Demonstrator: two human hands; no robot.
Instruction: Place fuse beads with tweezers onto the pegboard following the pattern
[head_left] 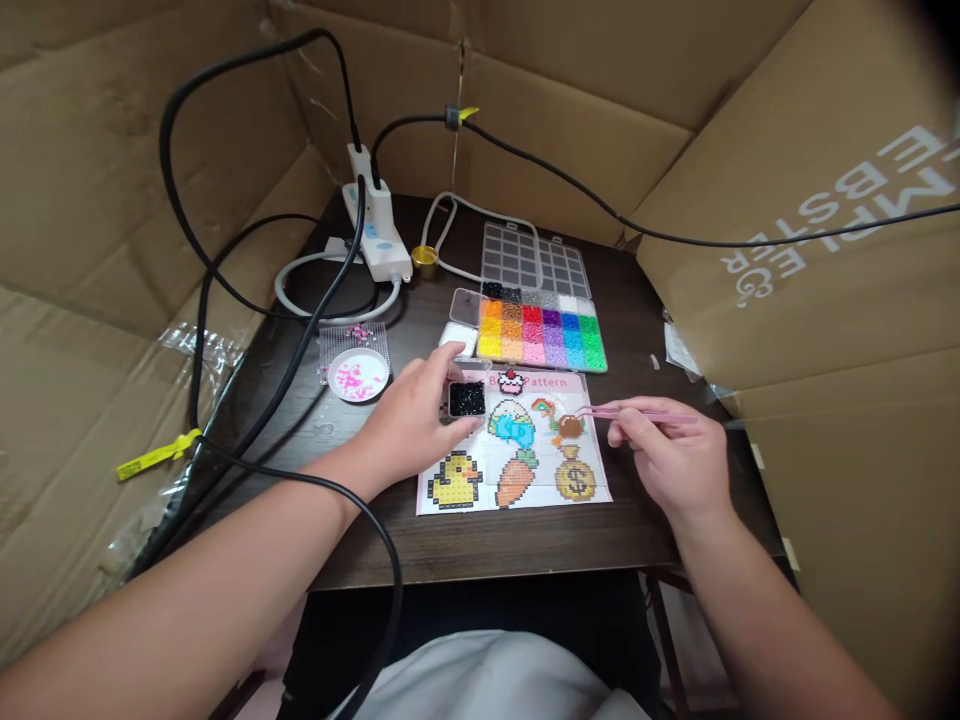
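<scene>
My left hand grips a small clear box of black beads between thumb and fingers, over the left side of the pattern sheet. My right hand holds pink tweezers, their tips pointing left at the brown bead figure on the sheet. The printed pattern sheet shows a duck, a carrot, a money bag, a cupcake and other pixel pictures. A clear pegboard seems to lie over part of it. Whether the tweezer tips hold a bead is too small to tell.
A compartment case of coloured beads stands open behind the sheet. A white box is beside it. To the left are a white dish with pink beads and a mesh mat. Further back stand a gold cup, a power strip and looping cables.
</scene>
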